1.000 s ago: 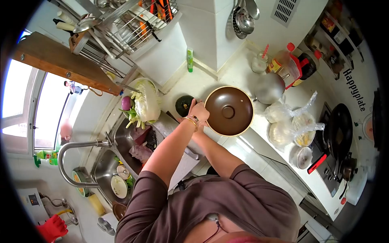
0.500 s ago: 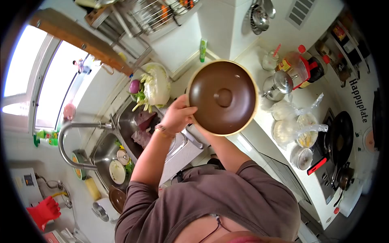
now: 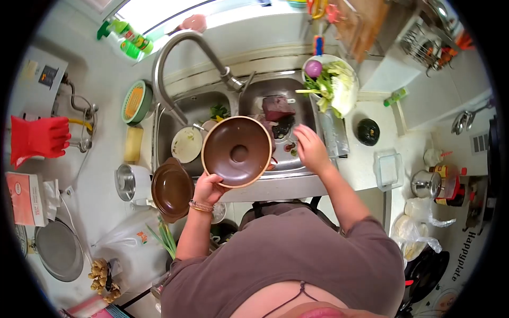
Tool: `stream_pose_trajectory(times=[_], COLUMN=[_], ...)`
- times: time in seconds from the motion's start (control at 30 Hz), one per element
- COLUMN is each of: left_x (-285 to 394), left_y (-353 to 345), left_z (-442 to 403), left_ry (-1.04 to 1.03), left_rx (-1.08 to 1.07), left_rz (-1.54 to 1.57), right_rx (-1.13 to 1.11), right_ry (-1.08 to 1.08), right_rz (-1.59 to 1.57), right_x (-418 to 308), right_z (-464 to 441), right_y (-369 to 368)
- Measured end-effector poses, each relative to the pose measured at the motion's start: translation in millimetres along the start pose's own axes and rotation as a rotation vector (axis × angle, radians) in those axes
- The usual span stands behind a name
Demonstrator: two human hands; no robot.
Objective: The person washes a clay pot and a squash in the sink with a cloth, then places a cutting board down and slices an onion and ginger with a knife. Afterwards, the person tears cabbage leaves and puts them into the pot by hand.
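A round brown lid with a pale rim [image 3: 237, 151] is gripped at its lower left edge by my left hand [image 3: 208, 189]. It is held over the front of the double sink [image 3: 291, 173], hiding part of both basins. My right hand [image 3: 313, 150] is off the lid, over the right basin's front edge, fingers apart and with nothing in it. Dark red meat [image 3: 277, 107] lies in the right basin. A white dish [image 3: 186, 144] rests in the left basin. The brown pot [image 3: 172, 190] stands left of the lid, close to its edge.
The faucet [image 3: 197, 36] arches over the sink. A bowl of cabbage and an onion [image 3: 313, 68] stands behind right, with a dark green squash [image 3: 367, 132] and a glass container [image 3: 388, 170] further right. A white pot [image 3: 133, 183] and red gloves [image 3: 40, 139] are at left.
The view has turned from the corner counter to the sink. The lid has moved over the sink in my left hand, and my right hand has come away from beside it.
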State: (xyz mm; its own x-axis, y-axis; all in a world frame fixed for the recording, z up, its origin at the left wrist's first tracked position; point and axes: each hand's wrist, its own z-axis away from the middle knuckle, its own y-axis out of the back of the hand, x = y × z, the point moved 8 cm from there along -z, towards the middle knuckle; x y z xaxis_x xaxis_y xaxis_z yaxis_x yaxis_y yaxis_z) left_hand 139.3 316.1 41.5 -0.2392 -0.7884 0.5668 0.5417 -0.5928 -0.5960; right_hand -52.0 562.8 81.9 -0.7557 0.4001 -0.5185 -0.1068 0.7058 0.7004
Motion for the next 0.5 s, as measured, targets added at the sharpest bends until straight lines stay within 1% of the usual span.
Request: stream_pose_trajectory(times=[0.07, 0.13, 0.17, 0.2, 0.27, 0.33, 0.43, 0.5], left_x=[25, 47, 57, 65, 78, 89, 94, 95], left_y=[20, 45, 58, 68, 74, 76, 68, 65], left_z=[2, -2, -7, -14, -26, -37, -53, -59], left_ry=[-0.056, -0.067, -0.097, -0.100, -0.106, -0.096, 0.000, 0.034], left_rx=[0.066, 0.219, 0.240, 0.233, 0.230, 0.208, 0.070, 0.040], left_rz=[-0.004, 0.111, 0.134, 0.187, 0.267, 0.256, 0.365, 0.401], right_rx=[-0.061, -0.086, -0.121, -0.202, -0.316, -0.583, -0.831, -0.536], right_ry=[0.092, 0.088, 0.106, 0.091, 0.145, -0.067, -0.333, -0.268], right_rz=[0.072, 0.136, 0.201, 0.302, 0.678, 0.661, 0.507, 0.337], right_x=[-1, 0, 6, 14, 27, 38, 20, 18], right_z=[-55, -114, -139, -160, -189, -196, -204, -209], right_y=[-41, -73, -92, -113, -144, -162, -160, -150])
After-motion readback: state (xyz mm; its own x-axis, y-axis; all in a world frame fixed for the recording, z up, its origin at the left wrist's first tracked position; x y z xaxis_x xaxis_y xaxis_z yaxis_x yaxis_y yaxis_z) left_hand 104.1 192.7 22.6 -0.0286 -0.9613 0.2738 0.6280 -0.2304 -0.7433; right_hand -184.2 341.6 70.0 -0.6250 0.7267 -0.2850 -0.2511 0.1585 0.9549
